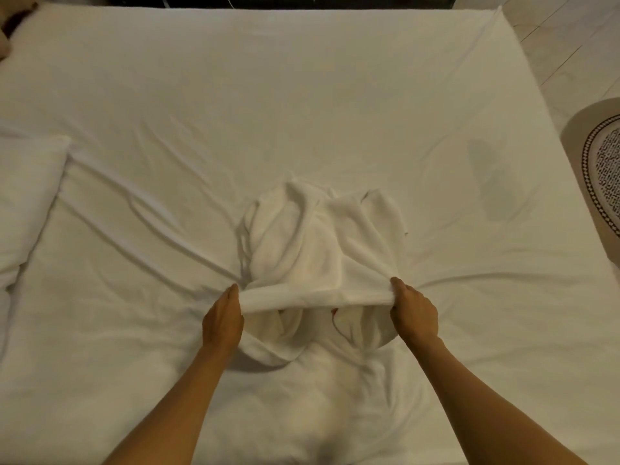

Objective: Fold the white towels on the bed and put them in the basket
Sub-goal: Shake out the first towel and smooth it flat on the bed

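A crumpled white towel (318, 243) lies bunched in the middle of the bed (302, 102). Its near edge is pulled taut between my two hands. My left hand (223, 318) grips the left end of that edge. My right hand (414, 312) grips the right end. A thin red thread shows on the part of the towel hanging below the taut edge. No basket is in view.
A white pillow (27, 203) lies at the bed's left side. The wrinkled sheet has a faint grey stain (493, 182) at the right. A round patterned rug (600, 176) lies on the tiled floor beyond the bed's right edge.
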